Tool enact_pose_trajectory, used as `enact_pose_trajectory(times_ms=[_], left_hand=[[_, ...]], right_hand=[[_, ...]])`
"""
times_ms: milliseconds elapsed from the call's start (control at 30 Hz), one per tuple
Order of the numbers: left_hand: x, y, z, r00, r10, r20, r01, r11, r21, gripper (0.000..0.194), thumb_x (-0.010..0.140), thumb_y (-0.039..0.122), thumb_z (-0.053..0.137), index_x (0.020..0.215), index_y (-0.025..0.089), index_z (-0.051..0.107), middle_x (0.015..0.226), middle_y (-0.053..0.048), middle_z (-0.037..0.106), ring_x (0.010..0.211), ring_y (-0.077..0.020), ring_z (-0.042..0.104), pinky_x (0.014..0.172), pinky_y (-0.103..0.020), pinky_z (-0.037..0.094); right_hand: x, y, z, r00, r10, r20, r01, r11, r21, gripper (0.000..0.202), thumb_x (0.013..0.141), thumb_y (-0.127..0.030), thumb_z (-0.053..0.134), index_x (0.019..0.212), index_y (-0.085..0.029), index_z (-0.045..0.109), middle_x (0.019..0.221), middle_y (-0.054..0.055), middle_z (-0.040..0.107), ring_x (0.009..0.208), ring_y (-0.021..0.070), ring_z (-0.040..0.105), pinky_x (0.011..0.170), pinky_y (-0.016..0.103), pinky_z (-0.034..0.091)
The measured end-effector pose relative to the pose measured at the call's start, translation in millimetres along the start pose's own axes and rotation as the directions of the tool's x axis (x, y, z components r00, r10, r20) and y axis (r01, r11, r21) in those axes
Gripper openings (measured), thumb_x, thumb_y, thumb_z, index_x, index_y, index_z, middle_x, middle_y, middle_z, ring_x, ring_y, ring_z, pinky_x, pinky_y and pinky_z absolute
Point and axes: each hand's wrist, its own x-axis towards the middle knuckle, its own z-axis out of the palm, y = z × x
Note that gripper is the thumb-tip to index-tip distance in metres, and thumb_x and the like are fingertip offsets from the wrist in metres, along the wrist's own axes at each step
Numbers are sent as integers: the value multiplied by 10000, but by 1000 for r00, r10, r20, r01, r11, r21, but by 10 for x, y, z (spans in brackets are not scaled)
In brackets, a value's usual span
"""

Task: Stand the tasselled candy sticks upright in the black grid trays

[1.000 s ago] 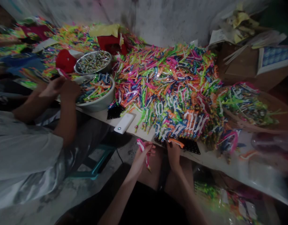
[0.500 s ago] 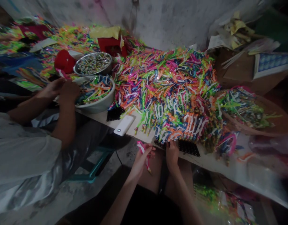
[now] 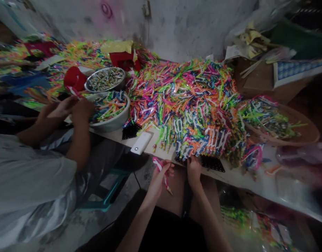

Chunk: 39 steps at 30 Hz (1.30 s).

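My left hand point(image 3: 161, 175) is closed around a pink-and-white ribbon-like strip point(image 3: 165, 179) with a pointed gold-coloured tip, held just off the table's front edge. At that edge my right hand point(image 3: 194, 170) has its fingers curled against a black perforated tray point(image 3: 212, 163). What those fingers grip is too dark and small to make out. Just beyond them lies a row of bundled blue, orange and white strips point(image 3: 192, 145), partly over the tray. A large heap of similar bright strips point(image 3: 182, 84) spreads behind the row.
A white power bank point(image 3: 141, 142) and another black tray point(image 3: 131, 131) lie to the left. Beyond are a white basin of strips point(image 3: 108, 124) and a metal bowl point(image 3: 86, 85). A co-worker's hands point(image 3: 77, 106) hold a pink strip. On the right stands a brown basin point(image 3: 309, 131).
The view has tilted slightly up, so most things sit a little lower in the picture. Both my hands keep nearly the same place and grip.
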Motion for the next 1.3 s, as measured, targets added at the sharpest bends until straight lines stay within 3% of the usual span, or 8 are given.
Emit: enact_pose_trajectory(times_ms=[300,433,500,600,733,900,1100,1300], left_hand=[[-26,11,63,998,56,8,-56,997,60,334,660,333,737,895,142,595,763,-16,652,590,-93,583,550,-198,471],[-47,-27,207,996,92,-1,-91,984,154,300,660,354,723,850,153,608,738,-9,650,590,-99,585,563,-202,458],[-57,-61,303,997,74,4,-73,979,190,298,655,358,723,841,156,607,734,-10,649,586,-100,579,567,-209,458],[-62,-108,439,997,53,57,-65,969,240,291,684,366,704,859,157,602,756,-22,649,622,-113,587,588,-223,462],[-3,-113,508,948,213,235,-278,914,295,421,665,260,739,1044,195,569,1028,-57,636,942,-171,599,829,-275,458],[189,-148,310,949,249,196,-303,892,334,373,654,298,737,970,181,578,978,-48,626,848,-147,590,812,-273,446],[295,-277,30,965,237,114,-263,862,434,227,686,350,684,804,169,615,809,-24,640,788,-157,587,759,-264,439],[303,-274,-55,963,246,112,-268,815,514,152,746,318,617,817,183,628,807,-18,659,768,-158,593,730,-253,439]], right_hand=[[-334,40,-245,992,-112,51,94,958,271,368,790,-242,532,1130,-119,596,1119,165,618,1047,265,565,893,393,446],[-661,-65,-527,818,-380,432,97,831,548,374,712,-205,650,1085,-213,627,1033,67,654,744,171,626,680,280,514],[-773,-160,-614,763,-439,474,63,781,622,309,717,-214,664,1025,-218,645,985,45,652,626,131,592,586,240,495],[-812,-251,-660,814,-438,381,99,752,652,120,770,-225,611,867,-180,665,871,49,639,620,131,573,584,233,477],[-660,-151,-609,881,-388,273,114,731,673,174,826,-256,523,910,-184,657,922,67,645,714,159,601,645,251,483],[-349,141,-418,988,-61,139,-37,791,610,270,789,-408,567,870,-154,614,800,65,660,727,200,611,686,306,478],[-145,247,-198,998,55,-36,-28,849,527,368,762,-532,566,724,-166,564,686,38,608,643,181,559,643,295,443],[-144,205,-118,999,17,-46,6,884,467,418,787,-580,514,705,-173,563,668,35,597,620,173,532,611,283,427]])
